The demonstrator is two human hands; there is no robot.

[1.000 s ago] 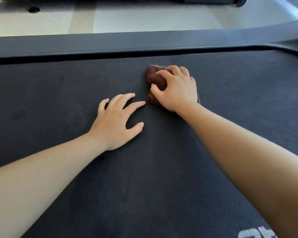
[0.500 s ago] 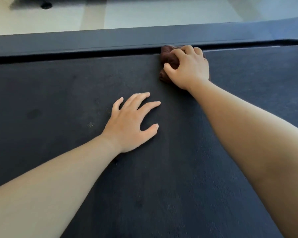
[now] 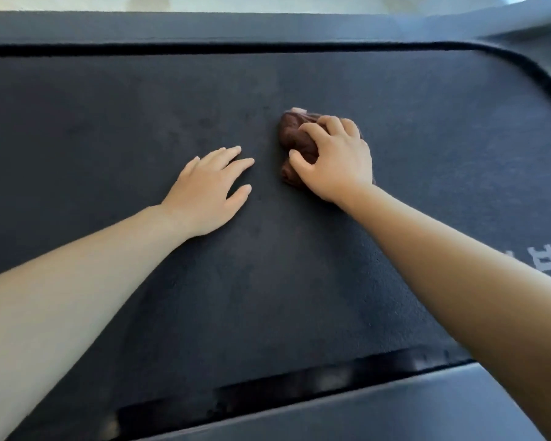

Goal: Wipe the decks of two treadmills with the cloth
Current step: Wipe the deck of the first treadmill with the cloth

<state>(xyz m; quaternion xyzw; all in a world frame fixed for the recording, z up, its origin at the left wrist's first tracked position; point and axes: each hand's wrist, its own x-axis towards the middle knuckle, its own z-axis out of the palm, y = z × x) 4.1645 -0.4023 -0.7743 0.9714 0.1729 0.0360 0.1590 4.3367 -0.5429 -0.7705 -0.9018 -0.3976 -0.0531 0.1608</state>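
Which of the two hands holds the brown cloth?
The right hand: it grips the bunched brown cloth on the treadmill belt. The left hand lies flat and empty beside it.

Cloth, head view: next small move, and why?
Probably pull the cloth on toward the near rail. The right hand grips it bunched at mid-belt, and the left hand lies flat beside it, apart from it. A broad strip of belt lies between cloth and rail; whether it is already wiped cannot be told.
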